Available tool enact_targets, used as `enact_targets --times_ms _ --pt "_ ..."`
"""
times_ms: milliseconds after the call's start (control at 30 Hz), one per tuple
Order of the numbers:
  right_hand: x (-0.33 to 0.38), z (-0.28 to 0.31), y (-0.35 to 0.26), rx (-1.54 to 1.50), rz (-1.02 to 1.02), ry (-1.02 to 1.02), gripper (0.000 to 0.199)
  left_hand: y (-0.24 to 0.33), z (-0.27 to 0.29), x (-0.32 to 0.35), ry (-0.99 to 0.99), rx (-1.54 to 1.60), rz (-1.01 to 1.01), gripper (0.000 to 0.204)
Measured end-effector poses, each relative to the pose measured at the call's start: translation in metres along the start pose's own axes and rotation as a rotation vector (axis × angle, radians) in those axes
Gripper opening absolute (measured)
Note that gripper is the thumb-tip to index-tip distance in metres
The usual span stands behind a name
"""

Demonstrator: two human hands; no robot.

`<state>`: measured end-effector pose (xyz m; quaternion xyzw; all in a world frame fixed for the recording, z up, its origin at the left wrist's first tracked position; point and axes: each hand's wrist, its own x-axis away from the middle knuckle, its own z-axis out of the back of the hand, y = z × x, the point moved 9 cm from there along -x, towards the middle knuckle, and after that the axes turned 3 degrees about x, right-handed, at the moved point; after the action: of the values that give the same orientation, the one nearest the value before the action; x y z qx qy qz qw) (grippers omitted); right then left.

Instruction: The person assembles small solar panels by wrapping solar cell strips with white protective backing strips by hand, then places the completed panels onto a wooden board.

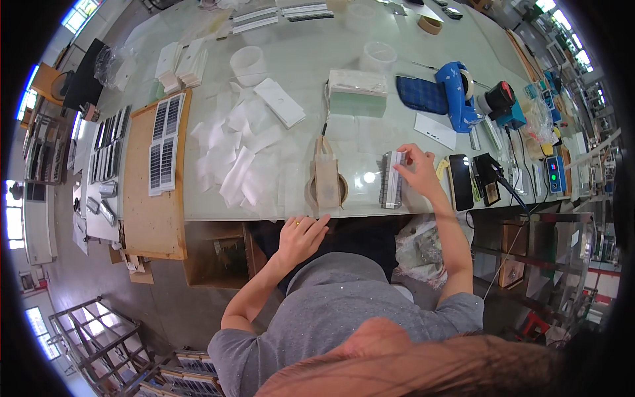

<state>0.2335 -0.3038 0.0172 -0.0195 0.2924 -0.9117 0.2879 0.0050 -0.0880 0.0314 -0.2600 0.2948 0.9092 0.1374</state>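
The right hand (418, 167) rests on the top end of a narrow upright stack of grey, white-edged flat pieces (391, 180), its fingers pinching the upper corner of the stack, which stands on the pale glass-topped tabletop (344, 132) close to the near edge. The left hand (301, 233) lies at that near edge with its fingers loosely spread and nothing in its grasp, the fingertips touching the rim just below a small tan block standing on a round roll of brown tape (327, 185). That roll sits just left of the stack, well within reach of both hands. To the right of the stack lies a black flat phone-like slab (460, 182), and beyond it a black hand tool with a cable (488, 177). Farther back on the tabletop stands a blue tape dispenser (459, 92) beside a dark blue checked cloth (421, 93), and a clear bag holding pale green sheets (358, 91). A scatter of loose white paper slips (241, 155) covers the middle left, next to a long wooden board carrying dark gridded panels (165, 142).
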Motion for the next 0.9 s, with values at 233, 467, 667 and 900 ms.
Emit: enact_targets --times_ms 233,467,667,900 --pt "-0.023 -0.048 -0.062 -0.845 -0.217 -0.157 0.037 0.002 -0.005 0.002 -0.042 -0.042 -0.011 0.037" --pt "-0.037 -0.117 -0.095 -0.979 -0.214 -0.325 0.033 0.002 -0.007 0.005 -0.041 -0.036 0.029 0.038" --pt "-0.037 -0.116 -0.099 -0.825 -0.148 -0.281 0.031 0.0 -0.008 0.006 -0.052 -0.031 0.04 0.04" --pt "-0.037 -0.115 -0.098 -0.766 -0.137 -0.254 0.03 -0.001 -0.009 0.008 -0.061 -0.029 0.039 0.042"
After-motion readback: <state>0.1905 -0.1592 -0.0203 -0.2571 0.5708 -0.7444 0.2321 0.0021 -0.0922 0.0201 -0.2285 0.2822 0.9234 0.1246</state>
